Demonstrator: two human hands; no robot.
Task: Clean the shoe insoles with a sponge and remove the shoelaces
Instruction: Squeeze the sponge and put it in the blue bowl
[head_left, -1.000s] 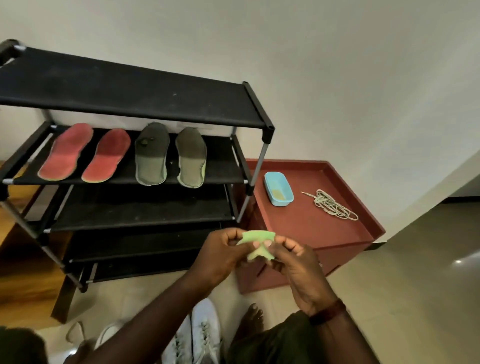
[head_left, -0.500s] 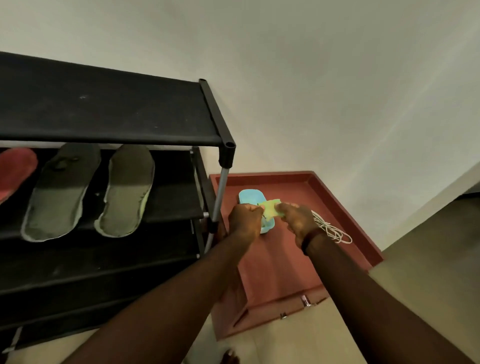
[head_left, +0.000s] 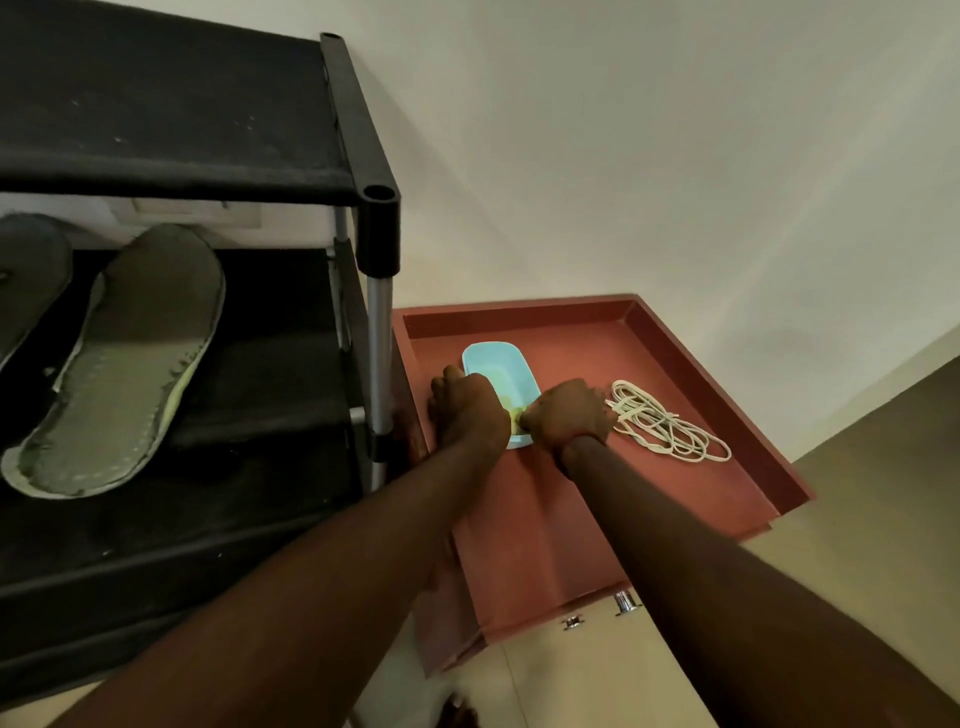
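Left hand (head_left: 467, 410) and right hand (head_left: 566, 415) both curled tight on sponge (head_left: 516, 415), over dish (head_left: 498, 364). Laces (head_left: 665, 428) just right of dish. Insole (head_left: 119, 364) well left of it.

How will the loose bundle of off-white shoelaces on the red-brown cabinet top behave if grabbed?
Probably floppy: the off-white shoelaces lie in slack tangled loops, so strands would likely dangle. Likely light; thin cord. Unlikely to roll, lying flat.

The picture is dim and a bit soft. The wall (head_left: 675, 130) is palest, the rack (head_left: 156, 130) very dark, and the edges bend.
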